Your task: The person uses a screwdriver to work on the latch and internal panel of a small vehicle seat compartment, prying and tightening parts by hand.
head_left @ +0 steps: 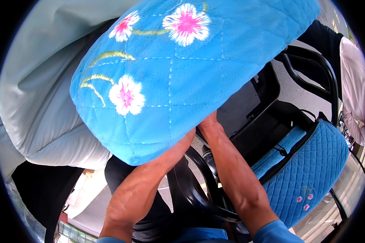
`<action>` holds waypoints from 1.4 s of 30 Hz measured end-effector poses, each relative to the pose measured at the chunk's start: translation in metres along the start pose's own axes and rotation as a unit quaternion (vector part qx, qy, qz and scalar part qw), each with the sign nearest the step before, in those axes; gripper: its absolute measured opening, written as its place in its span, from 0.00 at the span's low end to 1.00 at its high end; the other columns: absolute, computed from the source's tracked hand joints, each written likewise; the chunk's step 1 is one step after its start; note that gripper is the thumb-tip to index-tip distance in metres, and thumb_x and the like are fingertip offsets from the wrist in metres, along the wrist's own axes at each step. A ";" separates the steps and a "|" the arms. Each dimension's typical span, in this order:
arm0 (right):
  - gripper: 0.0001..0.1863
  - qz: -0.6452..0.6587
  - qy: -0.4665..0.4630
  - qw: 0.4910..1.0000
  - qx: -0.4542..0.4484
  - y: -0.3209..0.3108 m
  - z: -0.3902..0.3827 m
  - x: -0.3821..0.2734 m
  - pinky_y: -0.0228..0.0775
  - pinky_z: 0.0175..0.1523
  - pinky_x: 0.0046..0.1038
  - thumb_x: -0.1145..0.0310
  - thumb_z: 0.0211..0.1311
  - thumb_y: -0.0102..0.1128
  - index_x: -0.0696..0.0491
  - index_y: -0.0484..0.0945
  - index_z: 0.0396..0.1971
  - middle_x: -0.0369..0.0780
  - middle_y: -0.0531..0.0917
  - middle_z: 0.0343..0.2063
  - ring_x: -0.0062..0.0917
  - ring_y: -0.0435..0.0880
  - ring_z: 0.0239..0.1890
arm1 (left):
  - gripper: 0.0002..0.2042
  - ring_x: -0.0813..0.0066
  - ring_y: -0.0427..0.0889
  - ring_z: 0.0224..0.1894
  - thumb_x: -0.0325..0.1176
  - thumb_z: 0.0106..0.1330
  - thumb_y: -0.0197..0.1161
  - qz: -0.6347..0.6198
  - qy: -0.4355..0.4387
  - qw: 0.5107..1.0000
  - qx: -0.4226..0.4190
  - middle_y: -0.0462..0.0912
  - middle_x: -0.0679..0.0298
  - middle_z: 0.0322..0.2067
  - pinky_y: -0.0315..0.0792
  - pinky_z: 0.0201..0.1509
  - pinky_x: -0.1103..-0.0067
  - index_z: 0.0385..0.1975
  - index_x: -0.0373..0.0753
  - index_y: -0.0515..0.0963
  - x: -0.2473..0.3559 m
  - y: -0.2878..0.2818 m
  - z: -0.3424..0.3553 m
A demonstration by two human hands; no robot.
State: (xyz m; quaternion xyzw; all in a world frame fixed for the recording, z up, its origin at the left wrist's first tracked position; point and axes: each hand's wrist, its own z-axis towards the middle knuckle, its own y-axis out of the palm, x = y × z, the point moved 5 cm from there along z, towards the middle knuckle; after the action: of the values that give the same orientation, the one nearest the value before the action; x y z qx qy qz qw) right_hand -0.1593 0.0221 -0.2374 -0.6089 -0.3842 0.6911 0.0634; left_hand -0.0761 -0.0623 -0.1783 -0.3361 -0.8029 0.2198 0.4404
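Under the blue cover (150, 89), the mostly hidden hands (209, 120) (spread or hold, I can't tell) might, tugging blind, snag it on the black rail (333, 87).

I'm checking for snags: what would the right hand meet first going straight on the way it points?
Probably the blue flowered quilted fabric; the right hand disappears behind its lower edge, so depth and contact are unclear.
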 end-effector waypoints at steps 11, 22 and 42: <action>0.13 -0.123 -0.029 0.992 -0.018 -0.015 0.009 -0.009 0.74 0.32 0.43 0.65 0.56 0.73 0.54 0.75 0.26 0.43 0.77 0.31 0.46 0.82 0.29 | 0.11 0.49 0.88 0.38 0.35 0.68 0.61 0.037 -0.033 0.999 0.000 0.87 0.46 0.31 0.80 0.46 0.60 0.35 0.31 0.82 -0.006 -0.002 0.020; 0.08 -0.131 -0.037 0.983 0.122 -0.108 0.083 0.033 0.76 0.38 0.41 0.69 0.61 0.69 0.54 0.82 0.38 0.43 0.80 0.35 0.44 0.84 0.33 | 0.14 0.46 0.87 0.40 0.37 0.72 0.61 0.062 -0.031 0.991 -0.113 0.87 0.44 0.32 0.79 0.47 0.59 0.37 0.30 0.81 0.028 -0.002 0.033; 0.11 -0.140 0.057 0.983 0.101 -0.098 0.105 0.037 0.73 0.40 0.47 0.67 0.61 0.69 0.58 0.79 0.31 0.48 0.78 0.35 0.51 0.81 0.35 | 0.14 0.42 0.85 0.44 0.38 0.72 0.60 0.093 -0.034 0.983 -0.155 0.86 0.42 0.36 0.75 0.53 0.56 0.40 0.29 0.80 0.044 -0.025 0.046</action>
State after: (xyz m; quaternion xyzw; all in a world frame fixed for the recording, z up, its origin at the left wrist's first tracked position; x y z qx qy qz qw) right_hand -0.2995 0.0631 -0.2105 -0.5780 -0.3898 0.6748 0.2421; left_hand -0.1411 -0.0496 -0.1619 -0.4657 -0.8070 0.1439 0.3334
